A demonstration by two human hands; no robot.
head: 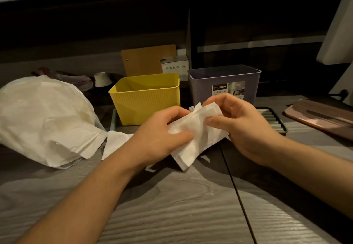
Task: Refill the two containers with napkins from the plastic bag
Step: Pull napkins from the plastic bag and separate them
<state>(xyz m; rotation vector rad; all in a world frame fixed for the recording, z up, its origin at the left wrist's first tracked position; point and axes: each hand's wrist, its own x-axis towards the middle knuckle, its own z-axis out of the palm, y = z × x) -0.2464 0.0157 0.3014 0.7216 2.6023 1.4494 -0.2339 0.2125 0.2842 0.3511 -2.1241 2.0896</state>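
Gripping a stack of white napkins (pixel 194 134) above the worktop (pixel 172 205), the left hand (pixel 160 138) and right hand (pixel 242 125) are clamping their fingers on it, before the yellow container (pixel 147 98).

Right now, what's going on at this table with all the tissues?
A person is refilling two bins with napkins. Both hands, the left hand and the right hand, grip a small stack of white napkins above the table. The plastic bag full of napkins lies to the left, with some spilling out of its mouth. Behind the hands stand the yellow container and the grey container; no napkins show in either from this angle.
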